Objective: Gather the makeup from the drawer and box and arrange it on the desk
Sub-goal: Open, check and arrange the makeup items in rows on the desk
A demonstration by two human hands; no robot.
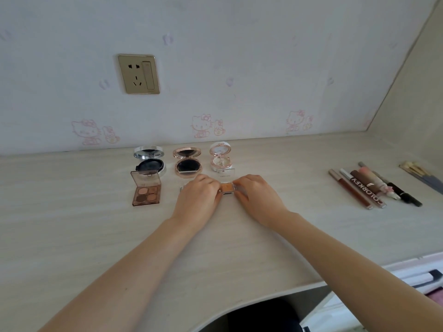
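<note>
- Nearest me, two bare forearms stretch out over the pale desk (215, 248).
- The left hand (199, 194) and right hand (257, 195) meet on a small clear case (226, 188) with an orange pan. Each hand's fingers curl in and pinch its sides, and the case sits on the desk between the fingertips.
- The step in hand, I'd judge, is placing this case in the front row.
- Left of the fingers lies a square eyeshadow palette (146, 191), and well right of them are tubes and pencils (366, 186).
- Just beyond the fingers stand three round compacts (188, 161), all open.
- The next move likely calls for squaring the case with that row, then a gentle release.
</note>
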